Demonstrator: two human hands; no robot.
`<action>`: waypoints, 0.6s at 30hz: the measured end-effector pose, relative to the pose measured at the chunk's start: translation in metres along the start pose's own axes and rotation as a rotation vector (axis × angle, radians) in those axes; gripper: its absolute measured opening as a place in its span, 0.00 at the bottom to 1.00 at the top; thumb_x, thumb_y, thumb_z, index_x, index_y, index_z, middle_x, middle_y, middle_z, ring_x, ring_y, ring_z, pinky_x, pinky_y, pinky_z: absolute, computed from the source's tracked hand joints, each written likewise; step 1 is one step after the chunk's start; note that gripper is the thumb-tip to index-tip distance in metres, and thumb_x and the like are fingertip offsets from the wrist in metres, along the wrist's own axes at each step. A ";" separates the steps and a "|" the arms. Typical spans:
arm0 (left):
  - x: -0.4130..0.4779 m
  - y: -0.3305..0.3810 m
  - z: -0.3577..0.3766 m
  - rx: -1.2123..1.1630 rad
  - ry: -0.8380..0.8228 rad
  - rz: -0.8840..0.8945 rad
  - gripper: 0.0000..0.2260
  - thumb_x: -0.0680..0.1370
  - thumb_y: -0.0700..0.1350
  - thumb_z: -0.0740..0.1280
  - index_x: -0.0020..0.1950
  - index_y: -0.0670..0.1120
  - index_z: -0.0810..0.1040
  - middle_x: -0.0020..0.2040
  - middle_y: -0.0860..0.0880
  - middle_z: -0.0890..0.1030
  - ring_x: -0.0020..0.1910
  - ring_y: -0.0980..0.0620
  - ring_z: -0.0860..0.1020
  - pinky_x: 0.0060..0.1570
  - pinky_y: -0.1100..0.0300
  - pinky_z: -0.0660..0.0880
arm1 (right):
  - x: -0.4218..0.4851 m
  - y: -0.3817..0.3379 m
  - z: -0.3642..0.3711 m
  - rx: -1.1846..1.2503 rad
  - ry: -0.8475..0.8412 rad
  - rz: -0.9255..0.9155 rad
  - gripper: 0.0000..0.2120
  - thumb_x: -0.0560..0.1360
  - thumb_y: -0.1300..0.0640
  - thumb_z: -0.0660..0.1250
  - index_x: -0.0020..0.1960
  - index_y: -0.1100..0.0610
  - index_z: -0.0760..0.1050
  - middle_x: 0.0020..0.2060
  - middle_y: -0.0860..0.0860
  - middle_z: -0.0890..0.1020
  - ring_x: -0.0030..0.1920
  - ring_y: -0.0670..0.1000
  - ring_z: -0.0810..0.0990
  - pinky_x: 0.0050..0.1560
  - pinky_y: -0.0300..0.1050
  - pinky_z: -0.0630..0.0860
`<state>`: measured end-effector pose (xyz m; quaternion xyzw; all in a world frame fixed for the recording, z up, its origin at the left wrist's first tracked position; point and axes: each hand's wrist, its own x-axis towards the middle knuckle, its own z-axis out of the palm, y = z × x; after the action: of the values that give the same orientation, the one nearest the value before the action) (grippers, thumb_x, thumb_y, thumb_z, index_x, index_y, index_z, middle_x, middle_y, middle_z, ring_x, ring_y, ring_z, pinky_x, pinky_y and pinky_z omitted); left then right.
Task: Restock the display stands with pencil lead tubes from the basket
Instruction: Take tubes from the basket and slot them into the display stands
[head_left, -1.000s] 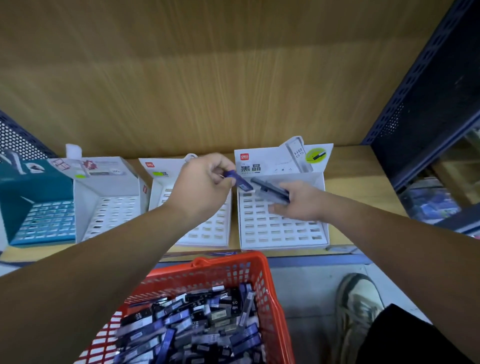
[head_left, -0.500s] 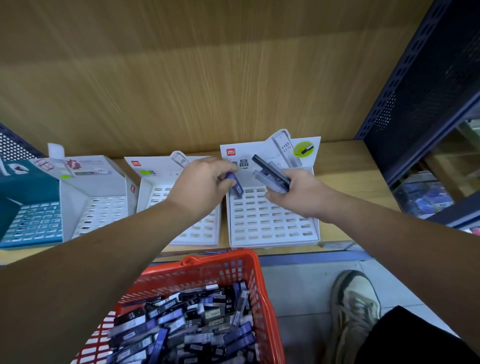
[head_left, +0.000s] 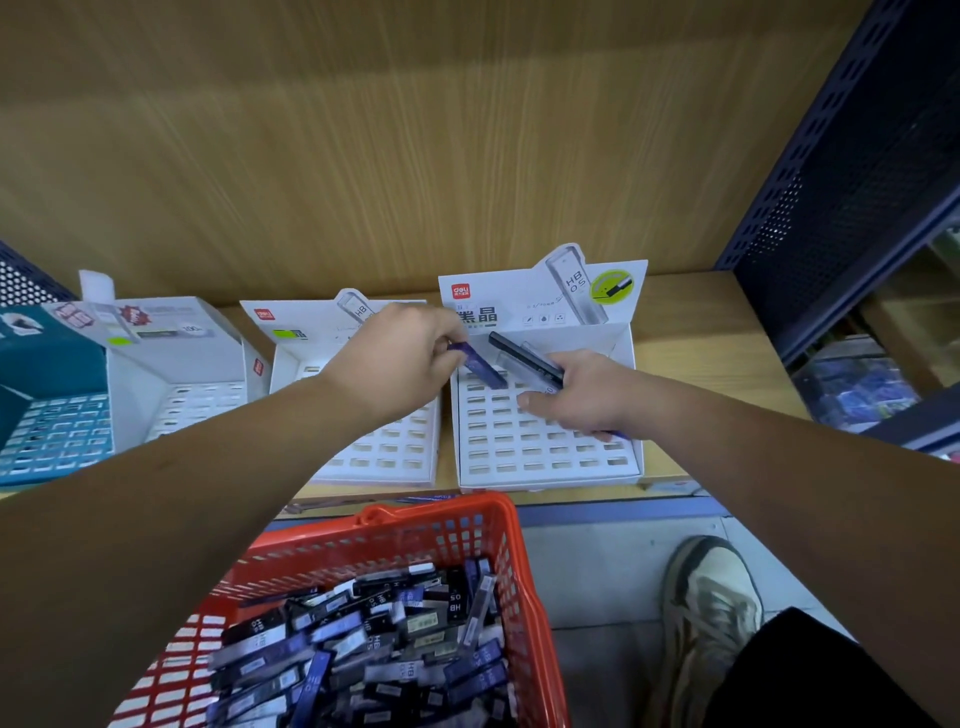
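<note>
- Left hand (head_left: 400, 358) pinches one blue tube (head_left: 480, 366), tilted toward a slot of the display stand (head_left: 545, 441) beneath.
- Right hand (head_left: 582, 400) grips spare tubes (head_left: 524, 358) alongside, ready to feed.
- Basket (head_left: 405, 540) sits below both wrists.

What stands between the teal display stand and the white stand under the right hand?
Head view: two more stands, the left white stand beside the teal display stand, the middle white stand partly under the left hand.

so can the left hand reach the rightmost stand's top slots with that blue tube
Probably yes: the left hand holds the blue tube over the top-left slots of the stand; the right hand sits further right.
</note>
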<state>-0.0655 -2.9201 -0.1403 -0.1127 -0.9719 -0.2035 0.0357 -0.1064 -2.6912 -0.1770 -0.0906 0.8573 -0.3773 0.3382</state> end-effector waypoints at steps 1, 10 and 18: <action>0.000 0.001 0.000 -0.008 0.024 0.018 0.02 0.78 0.40 0.70 0.48 0.45 0.82 0.39 0.50 0.80 0.39 0.49 0.76 0.44 0.50 0.76 | 0.000 0.000 0.000 -0.003 -0.006 0.002 0.09 0.79 0.48 0.70 0.55 0.49 0.75 0.34 0.55 0.75 0.20 0.48 0.66 0.24 0.39 0.65; -0.002 -0.001 -0.003 -0.032 0.091 0.042 0.04 0.77 0.36 0.71 0.50 0.44 0.82 0.43 0.49 0.83 0.42 0.47 0.79 0.46 0.51 0.77 | -0.002 -0.004 -0.001 -0.007 -0.016 0.008 0.06 0.80 0.49 0.70 0.53 0.47 0.74 0.32 0.53 0.75 0.19 0.47 0.66 0.23 0.38 0.65; 0.004 0.006 0.003 -0.030 0.105 0.151 0.05 0.76 0.35 0.71 0.46 0.44 0.86 0.42 0.49 0.84 0.42 0.47 0.81 0.44 0.50 0.78 | 0.000 -0.003 -0.002 0.026 -0.028 0.027 0.08 0.79 0.50 0.71 0.55 0.50 0.76 0.31 0.54 0.74 0.19 0.48 0.66 0.23 0.39 0.64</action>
<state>-0.0679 -2.9128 -0.1406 -0.1752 -0.9543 -0.2206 0.1000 -0.1082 -2.6920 -0.1744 -0.0801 0.8487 -0.3825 0.3564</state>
